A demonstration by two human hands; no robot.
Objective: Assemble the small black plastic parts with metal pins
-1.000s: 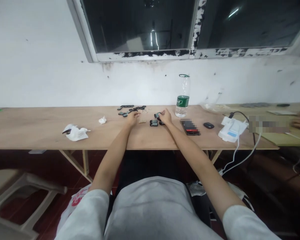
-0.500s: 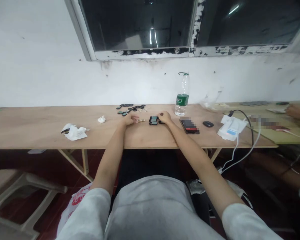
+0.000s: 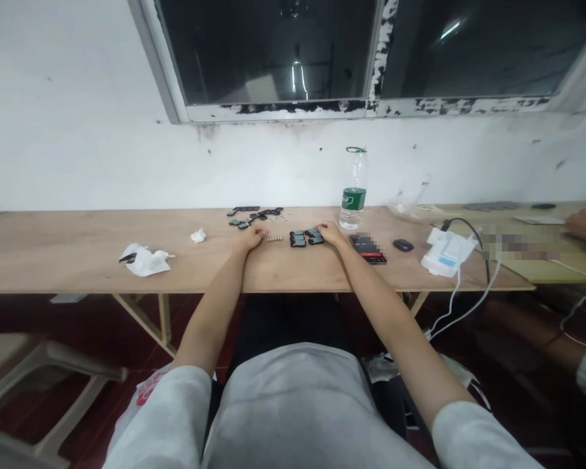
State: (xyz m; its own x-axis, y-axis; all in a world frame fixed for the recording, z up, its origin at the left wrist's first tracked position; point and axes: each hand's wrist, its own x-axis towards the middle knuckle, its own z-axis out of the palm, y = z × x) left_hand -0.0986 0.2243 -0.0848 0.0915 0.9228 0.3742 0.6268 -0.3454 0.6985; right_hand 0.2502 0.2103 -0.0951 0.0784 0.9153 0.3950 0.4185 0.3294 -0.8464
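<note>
Hands: left (image 3: 252, 239), right (image 3: 333, 233), half-curled, grip unclear | dark blocks (image 3: 315, 240): right pair now uncovered

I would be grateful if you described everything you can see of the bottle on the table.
The bottle is clear and looks like plastic, with a green label bearing white marks and a green loop at its top. Clear liquid seems to show below the label. It stands upright on the table, beyond the phone and close to the right hand, which does not hold it. I cannot tell whether it is capped.
</note>
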